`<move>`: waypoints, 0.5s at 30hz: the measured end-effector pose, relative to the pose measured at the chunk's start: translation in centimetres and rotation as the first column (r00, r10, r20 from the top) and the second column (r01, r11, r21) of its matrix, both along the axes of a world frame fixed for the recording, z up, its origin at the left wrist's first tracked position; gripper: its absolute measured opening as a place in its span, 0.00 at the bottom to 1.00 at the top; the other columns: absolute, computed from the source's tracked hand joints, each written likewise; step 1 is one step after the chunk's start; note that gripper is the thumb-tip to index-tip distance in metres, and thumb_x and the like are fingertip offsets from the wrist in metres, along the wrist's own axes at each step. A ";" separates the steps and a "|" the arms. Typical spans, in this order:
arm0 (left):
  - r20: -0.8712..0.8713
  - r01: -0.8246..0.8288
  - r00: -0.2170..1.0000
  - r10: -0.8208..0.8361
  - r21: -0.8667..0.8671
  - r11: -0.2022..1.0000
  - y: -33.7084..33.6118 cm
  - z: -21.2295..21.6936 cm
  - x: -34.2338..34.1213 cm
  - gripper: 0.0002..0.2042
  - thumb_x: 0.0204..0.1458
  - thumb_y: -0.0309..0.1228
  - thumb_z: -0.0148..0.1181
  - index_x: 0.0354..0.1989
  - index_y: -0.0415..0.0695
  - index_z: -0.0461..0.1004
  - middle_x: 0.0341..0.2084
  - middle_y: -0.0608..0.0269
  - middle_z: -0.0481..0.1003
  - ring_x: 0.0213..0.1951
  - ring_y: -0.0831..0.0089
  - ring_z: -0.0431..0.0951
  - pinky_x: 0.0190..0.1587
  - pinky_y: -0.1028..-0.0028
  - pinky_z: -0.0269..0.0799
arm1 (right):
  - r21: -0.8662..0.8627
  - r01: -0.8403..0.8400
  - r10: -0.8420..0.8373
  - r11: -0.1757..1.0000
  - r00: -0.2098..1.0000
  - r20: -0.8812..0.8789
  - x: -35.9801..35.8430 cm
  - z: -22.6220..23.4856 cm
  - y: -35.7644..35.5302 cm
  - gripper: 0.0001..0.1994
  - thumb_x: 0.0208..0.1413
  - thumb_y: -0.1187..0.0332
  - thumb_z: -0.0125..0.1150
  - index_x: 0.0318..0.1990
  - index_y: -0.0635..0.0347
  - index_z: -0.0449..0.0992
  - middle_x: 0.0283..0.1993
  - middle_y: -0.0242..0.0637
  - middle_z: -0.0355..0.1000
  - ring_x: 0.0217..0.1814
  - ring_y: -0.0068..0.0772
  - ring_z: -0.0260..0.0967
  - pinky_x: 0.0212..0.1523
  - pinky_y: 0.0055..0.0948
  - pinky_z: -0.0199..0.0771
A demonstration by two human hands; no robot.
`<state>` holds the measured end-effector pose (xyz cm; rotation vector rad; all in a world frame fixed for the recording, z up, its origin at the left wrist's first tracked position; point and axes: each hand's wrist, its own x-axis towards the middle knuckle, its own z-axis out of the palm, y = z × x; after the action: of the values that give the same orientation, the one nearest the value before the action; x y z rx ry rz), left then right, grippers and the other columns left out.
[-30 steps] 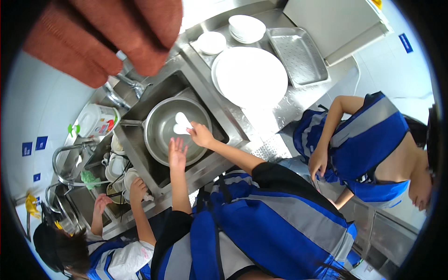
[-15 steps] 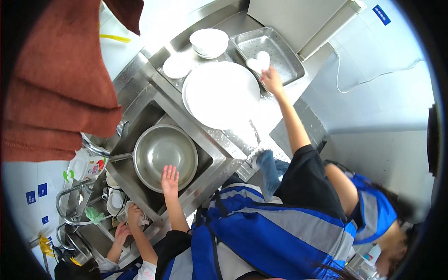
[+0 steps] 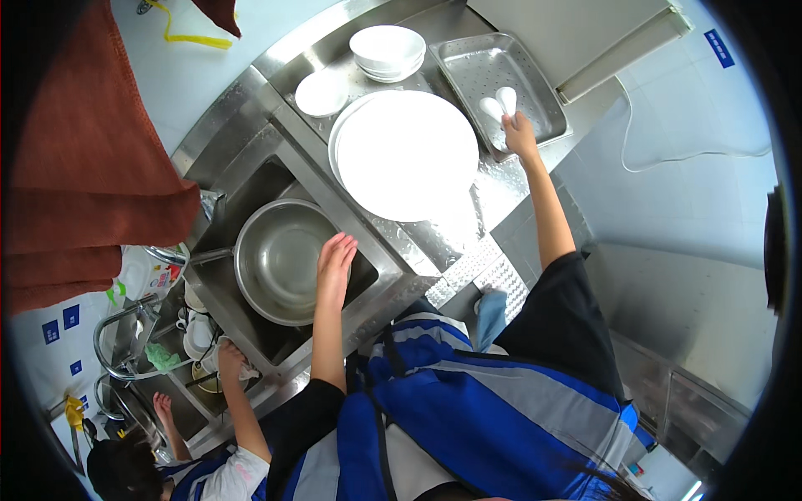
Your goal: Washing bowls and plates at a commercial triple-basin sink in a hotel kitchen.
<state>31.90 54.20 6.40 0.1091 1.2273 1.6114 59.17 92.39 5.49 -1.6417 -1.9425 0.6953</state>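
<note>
My right hand (image 3: 520,135) is closed on white soup spoons (image 3: 506,98) at the near side of a perforated metal tray (image 3: 535,88). At least two spoons show, their bowl ends pointing away from the hand. Over the right rim of a round metal basin (image 3: 280,275) hangs my left hand (image 3: 334,263), with nothing in it and its fingers stretched out, slightly bent. The basin sits in the sink (image 3: 362,294) and appears to hold clear water. Between the hands, on the wet steel counter, lies a stack of large white plates (image 3: 409,154).
Several stacked white bowls (image 3: 388,50) and another white bowl (image 3: 321,93) stand behind the plates. A brown cloth (image 3: 100,167) hangs at the upper left. A co-worker's hand (image 3: 230,361) works among dishes in the neighbouring sink, below a curved tap (image 3: 102,338).
My left hand has shifted right, from over the basin's front to its right rim, and turned. My right hand keeps the spoons at the tray. The person at the right has left the view.
</note>
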 end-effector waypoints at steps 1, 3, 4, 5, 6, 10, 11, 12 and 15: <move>-0.003 0.052 0.999 -0.052 0.013 0.999 0.8 0.2 0.6 0.15 0.56 0.27 0.47 0.50 0.33 0.61 0.45 0.48 0.67 0.51 0.61 0.68 0.57 0.68 0.61 | -0.010 -0.008 0.008 1.000 0.998 0.065 0.0 0.0 0.1 0.15 0.56 0.60 0.49 0.35 0.67 0.65 0.31 0.54 0.70 0.32 0.50 0.67 0.36 0.39 0.64; 0.004 0.093 0.996 -0.093 -0.041 0.995 2.0 0.5 1.7 0.15 0.56 0.28 0.48 0.50 0.34 0.61 0.45 0.48 0.67 0.51 0.61 0.67 0.57 0.68 0.61 | 0.034 0.029 -0.035 0.999 0.984 0.177 -0.4 -0.1 -0.1 0.15 0.56 0.60 0.49 0.35 0.67 0.64 0.30 0.56 0.68 0.31 0.54 0.66 0.35 0.42 0.63; 0.004 0.099 0.995 -0.099 -0.057 0.993 2.5 0.7 2.2 0.15 0.56 0.28 0.48 0.50 0.35 0.61 0.45 0.48 0.67 0.51 0.61 0.67 0.57 0.69 0.61 | 0.058 0.039 -0.046 0.998 0.993 0.112 -0.5 0.0 -0.5 0.15 0.57 0.60 0.47 0.34 0.67 0.63 0.28 0.54 0.67 0.30 0.54 0.65 0.34 0.43 0.62; 0.005 0.106 0.994 -0.106 -0.085 0.991 2.8 0.8 2.7 0.16 0.56 0.28 0.48 0.50 0.35 0.61 0.46 0.48 0.67 0.51 0.61 0.67 0.57 0.69 0.61 | 0.109 0.031 -0.033 0.994 0.999 0.008 -0.6 0.1 -1.1 0.14 0.58 0.61 0.47 0.33 0.67 0.63 0.28 0.54 0.67 0.30 0.53 0.65 0.34 0.42 0.62; 0.000 0.127 0.992 -0.127 -0.054 0.990 2.9 1.0 3.0 0.17 0.56 0.29 0.48 0.52 0.36 0.60 0.46 0.47 0.66 0.51 0.61 0.67 0.57 0.69 0.61 | 0.114 0.027 -0.017 0.993 0.996 -0.086 -0.5 0.4 -1.9 0.14 0.58 0.61 0.47 0.33 0.67 0.63 0.27 0.53 0.66 0.29 0.52 0.65 0.33 0.41 0.63; 0.011 0.145 0.989 -0.145 -0.053 0.988 3.4 1.4 3.6 0.19 0.56 0.29 0.48 0.54 0.35 0.56 0.49 0.44 0.64 0.52 0.59 0.67 0.57 0.68 0.60 | 0.026 -0.027 0.032 0.999 0.970 -0.240 0.4 1.3 -7.8 0.14 0.60 0.62 0.45 0.32 0.66 0.61 0.24 0.47 0.65 0.25 0.39 0.62 0.29 0.35 0.62; 0.032 0.147 0.989 -0.146 -0.045 0.988 3.6 1.4 3.7 0.20 0.56 0.29 0.48 0.55 0.35 0.56 0.49 0.43 0.63 0.52 0.59 0.67 0.58 0.67 0.60 | -0.026 -0.032 0.024 0.999 0.966 -0.258 0.7 1.4 -9.7 0.13 0.60 0.62 0.45 0.32 0.66 0.61 0.23 0.46 0.64 0.24 0.37 0.61 0.29 0.34 0.62; 0.050 0.147 0.988 -0.146 -0.033 0.989 3.7 1.4 3.6 0.20 0.56 0.30 0.47 0.55 0.35 0.55 0.50 0.42 0.63 0.53 0.58 0.66 0.58 0.67 0.60 | -0.003 -0.008 0.007 1.000 0.956 -0.295 1.0 1.4 -11.5 0.13 0.60 0.62 0.44 0.32 0.65 0.61 0.22 0.43 0.64 0.23 0.33 0.60 0.28 0.33 0.62; 0.107 0.151 0.983 -0.149 -0.015 0.988 4.3 1.3 3.5 0.21 0.56 0.30 0.47 0.56 0.35 0.53 0.51 0.41 0.62 0.54 0.56 0.65 0.58 0.66 0.60 | -0.122 0.062 -0.106 0.991 0.911 -0.399 2.0 1.3 -15.4 0.12 0.60 0.63 0.43 0.32 0.65 0.62 0.20 0.34 0.63 0.21 0.23 0.59 0.25 0.27 0.61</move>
<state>35.42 58.54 7.72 0.0982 1.1291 1.4539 61.16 76.96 6.78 -1.4872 -1.5516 1.0291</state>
